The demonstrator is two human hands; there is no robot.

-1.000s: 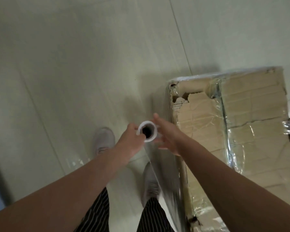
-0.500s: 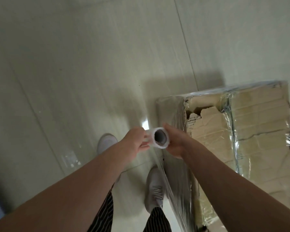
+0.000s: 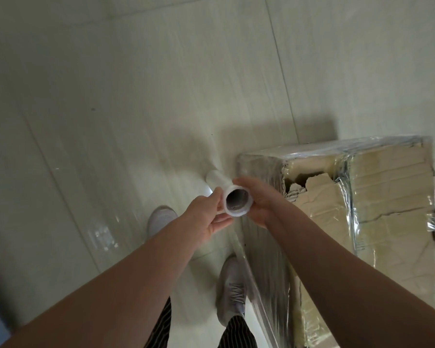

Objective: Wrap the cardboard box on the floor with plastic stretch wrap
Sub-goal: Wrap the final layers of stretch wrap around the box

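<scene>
A tall cardboard box (image 3: pixel 387 197) stands on the floor at the right, its torn top and sides covered in shiny plastic wrap. I hold a white stretch wrap roll (image 3: pixel 220 185) upright beside the box's near left corner, its hollow core facing me. My left hand (image 3: pixel 207 217) grips the roll from the left and my right hand (image 3: pixel 260 199) cups it from the right. A sheet of clear film (image 3: pixel 266 285) runs from the roll down along the box's left side.
Pale tiled floor (image 3: pixel 136 109) spreads to the left and beyond the box. My two white shoes, one (image 3: pixel 161 218) on the left and one (image 3: pixel 232 295) close to the box, stand below the roll. Striped trouser legs show at the bottom.
The view has shifted so the box sits further right and lower. The roll has tilted, showing its side, and both hands have closed round it more tightly.
</scene>
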